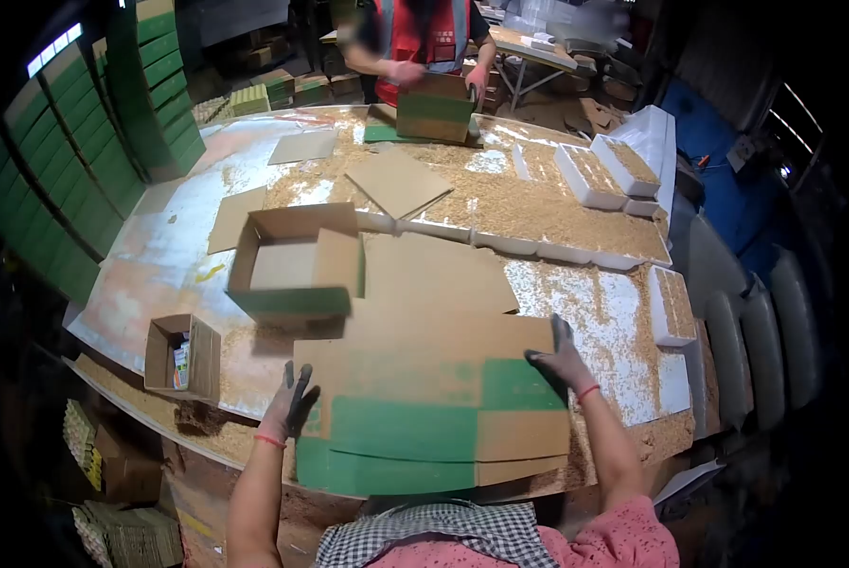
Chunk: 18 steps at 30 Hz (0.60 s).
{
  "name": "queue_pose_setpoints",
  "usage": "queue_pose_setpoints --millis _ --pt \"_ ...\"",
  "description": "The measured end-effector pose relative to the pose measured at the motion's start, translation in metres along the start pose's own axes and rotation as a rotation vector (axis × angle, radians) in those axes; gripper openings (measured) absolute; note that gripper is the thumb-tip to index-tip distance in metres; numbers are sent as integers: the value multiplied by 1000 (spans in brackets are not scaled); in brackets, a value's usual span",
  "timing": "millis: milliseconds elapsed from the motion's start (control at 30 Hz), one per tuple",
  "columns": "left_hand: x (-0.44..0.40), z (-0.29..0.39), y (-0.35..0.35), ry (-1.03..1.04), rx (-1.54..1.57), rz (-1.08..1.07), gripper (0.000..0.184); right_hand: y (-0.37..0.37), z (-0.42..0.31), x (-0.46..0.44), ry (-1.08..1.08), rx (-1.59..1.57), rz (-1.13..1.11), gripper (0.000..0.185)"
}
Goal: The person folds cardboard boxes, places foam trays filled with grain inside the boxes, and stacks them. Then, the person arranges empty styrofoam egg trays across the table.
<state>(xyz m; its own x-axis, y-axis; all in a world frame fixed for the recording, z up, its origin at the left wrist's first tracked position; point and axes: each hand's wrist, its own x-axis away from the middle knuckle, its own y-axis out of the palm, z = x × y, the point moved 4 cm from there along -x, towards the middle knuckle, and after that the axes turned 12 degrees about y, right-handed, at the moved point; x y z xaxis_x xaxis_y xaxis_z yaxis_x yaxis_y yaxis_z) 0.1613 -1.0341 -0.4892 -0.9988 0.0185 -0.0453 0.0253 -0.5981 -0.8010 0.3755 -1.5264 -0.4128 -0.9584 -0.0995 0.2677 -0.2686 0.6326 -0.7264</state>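
Directly before me lies a flat cardboard box blank (406,431), brown with green printed panels. My left hand (287,402), in a dark-fingered glove, is at its left edge with fingers stretched out. At the upper right edge is my right hand (562,358), gloved the same way, thumb and fingers spread over the cardboard. Neither hand is visibly wrapped round anything. Beyond the blank, more flat cardboard (434,270) lies under or against its far edge. An open-topped box (301,301), brown with a green base, stands to the upper left of the blank.
A small carton (197,364) holding small packages stands at the table's left edge. White trays of sawdust-like material (590,180) sit at the right. Green boxes (60,170) are stacked at left. Across the table, a person (424,47) in a red vest handles a green box (434,112).
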Motion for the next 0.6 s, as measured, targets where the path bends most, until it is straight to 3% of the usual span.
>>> queue_pose_setpoints --millis 33,100,167,200,267,300,333,367,433,467,500,567,600 --pt "0 7 8 -57 49 -9 59 11 2 -7 -74 -18 91 110" --pt "-7 58 13 -340 522 33 65 16 -12 -7 -197 6 99 105" --pt "-5 75 26 -405 1012 213 70 15 -20 -3 -207 4 113 96" --pt "0 81 28 -397 1004 217 70 10 -16 -6 -213 -4 118 96" --pt "7 106 1 -419 819 421 75 -7 -21 -16 -379 -189 214 82" --pt "8 130 -21 -417 807 519 79 -30 -40 -11 -444 -455 256 66" --pt "15 119 -31 -259 781 689 75 -61 -65 0 -462 -559 319 63" --pt "17 134 -56 24 581 864 79 -90 -87 11 -479 -666 386 61" --pt "35 198 -109 115 -353 980 103 -125 -113 26 -615 -649 530 62" --pt "38 219 -118 194 -446 1140 117 -134 -118 34 -665 -709 540 61" --pt "35 294 -146 385 -943 1034 119 -128 -109 26 -657 -757 493 61" --pt "16 337 -156 516 -989 741 110 -112 -99 31 -665 -767 279 61" --pt "1 360 -159 484 -904 352 97 -118 -99 35 -625 -832 236 61"
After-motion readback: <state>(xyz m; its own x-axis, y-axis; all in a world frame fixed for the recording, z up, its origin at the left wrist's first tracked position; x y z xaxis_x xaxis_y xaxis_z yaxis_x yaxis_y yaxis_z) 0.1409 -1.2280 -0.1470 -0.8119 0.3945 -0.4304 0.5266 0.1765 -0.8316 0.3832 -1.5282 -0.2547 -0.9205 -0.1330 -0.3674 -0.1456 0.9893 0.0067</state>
